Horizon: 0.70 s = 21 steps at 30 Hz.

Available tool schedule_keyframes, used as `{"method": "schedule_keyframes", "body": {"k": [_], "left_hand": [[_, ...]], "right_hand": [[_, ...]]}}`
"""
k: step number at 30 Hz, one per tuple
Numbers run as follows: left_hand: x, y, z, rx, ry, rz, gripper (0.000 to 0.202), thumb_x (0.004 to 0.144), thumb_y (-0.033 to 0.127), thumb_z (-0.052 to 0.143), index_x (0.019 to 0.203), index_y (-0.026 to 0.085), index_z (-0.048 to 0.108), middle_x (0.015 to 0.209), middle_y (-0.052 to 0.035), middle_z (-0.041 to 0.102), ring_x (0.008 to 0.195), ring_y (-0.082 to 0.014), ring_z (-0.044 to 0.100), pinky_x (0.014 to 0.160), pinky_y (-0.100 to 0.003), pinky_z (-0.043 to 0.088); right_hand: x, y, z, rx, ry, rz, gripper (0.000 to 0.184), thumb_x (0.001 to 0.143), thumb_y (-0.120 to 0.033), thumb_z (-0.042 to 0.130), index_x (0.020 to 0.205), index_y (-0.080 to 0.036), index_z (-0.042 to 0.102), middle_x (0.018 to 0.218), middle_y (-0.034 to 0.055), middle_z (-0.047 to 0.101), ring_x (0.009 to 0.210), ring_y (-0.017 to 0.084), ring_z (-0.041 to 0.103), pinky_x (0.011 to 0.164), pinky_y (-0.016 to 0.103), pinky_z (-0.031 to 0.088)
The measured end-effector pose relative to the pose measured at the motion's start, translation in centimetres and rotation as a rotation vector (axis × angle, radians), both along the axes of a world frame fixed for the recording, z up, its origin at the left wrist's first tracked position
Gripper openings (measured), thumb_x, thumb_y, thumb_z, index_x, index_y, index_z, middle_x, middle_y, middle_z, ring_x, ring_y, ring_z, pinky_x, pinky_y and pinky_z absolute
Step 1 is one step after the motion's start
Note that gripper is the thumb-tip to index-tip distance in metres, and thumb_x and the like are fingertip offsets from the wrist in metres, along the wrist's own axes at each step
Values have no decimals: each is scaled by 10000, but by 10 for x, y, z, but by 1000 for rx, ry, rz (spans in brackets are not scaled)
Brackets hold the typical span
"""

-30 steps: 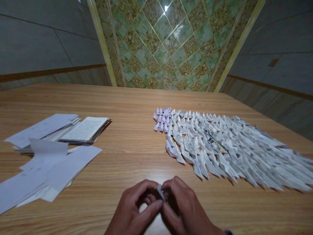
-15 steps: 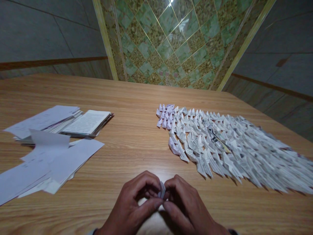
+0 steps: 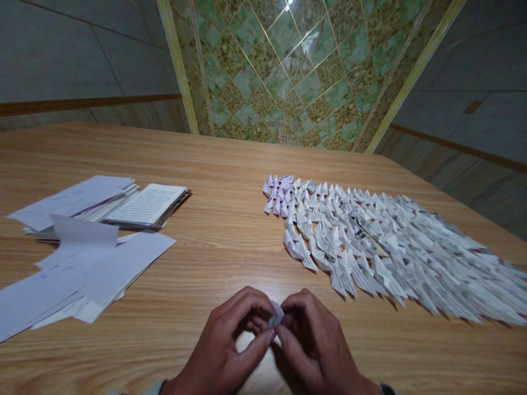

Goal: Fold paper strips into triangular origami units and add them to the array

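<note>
Low in the head view, my left hand and my right hand meet above the wooden table. Between their fingertips both hands pinch a small folded paper piece, pale and printed. Its lower part is hidden by my fingers. Further up and to the right, many folded paper units lie in overlapping rows, mostly newsprint grey-white. A small group of lilac-tinted units sits at the rows' upper left end.
On the table's left lie loose white sheets over a stack of papers, and an open book or booklet with printed pages. Green patterned tiles and grey wall panels with a brown strip rise beyond the table's far edge.
The small paper piece has gone from a thin upright sliver to a more compact folded shape, turned in my fingers. The view has tilted slightly; the table objects stay put.
</note>
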<state>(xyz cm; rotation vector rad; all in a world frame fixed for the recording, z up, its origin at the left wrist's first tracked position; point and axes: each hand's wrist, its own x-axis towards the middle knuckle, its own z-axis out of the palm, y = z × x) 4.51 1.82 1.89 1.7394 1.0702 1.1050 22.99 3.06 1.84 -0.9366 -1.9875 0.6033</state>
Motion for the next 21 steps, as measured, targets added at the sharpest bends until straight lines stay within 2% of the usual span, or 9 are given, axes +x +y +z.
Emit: {"method": "schedule_keyframes", "body": {"k": [9, 15, 21], "left_hand": [[2, -2, 0, -168, -144, -17, 46, 933, 199, 607, 949, 198, 651, 913, -43, 684, 802, -173, 710, 716, -245, 573], [5, -5, -8, -98, -95, -4, 115, 933, 169, 561, 1032, 204, 608, 922, -51, 685, 805, -185, 714, 740, -268, 588], [3, -8, -10, -81, -109, 64, 132, 972, 169, 515, 1027, 229, 619, 928, -23, 700, 817, -151, 692, 757, -216, 552]], "right_hand": [[-1, 0, 6, 81, -42, -26, 174, 874, -109, 522, 1006, -222, 534, 772, 1, 622, 668, 162, 609, 600, 258, 468], [-5, -2, 1, 248, -152, -72, 245, 861, -63, 497, 1062, -202, 518, 812, 48, 639, 701, 209, 570, 618, 312, 433], [-6, -2, -3, 237, -195, -41, 367, 850, -40, 455, 1179, -188, 522, 815, 56, 624, 714, 224, 557, 621, 321, 410]]}}
